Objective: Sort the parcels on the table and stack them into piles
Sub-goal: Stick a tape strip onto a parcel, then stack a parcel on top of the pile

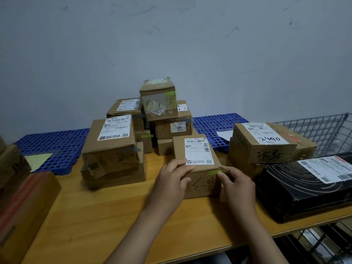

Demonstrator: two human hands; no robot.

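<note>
A small brown cardboard parcel [196,149] with a white label on top stands on the wooden table [106,212] at the middle front. My left hand [172,182] grips its near left corner, thumb on the top edge. My right hand [237,184] holds its near right corner beside a strip of green tape. Left of it is a pile of brown parcels [112,147]. Behind stands a taller pile [163,115] of several boxes. To the right sits a parcel marked 2490 [264,143], and a black parcel [304,187] lies at the front right.
Blue perforated mats [57,143] lie along the grey wall at the back. A wire basket [327,130] stands at the far right. More brown and red boxes [21,206] crowd the table's left edge. Wire shelving shows under the table's front right.
</note>
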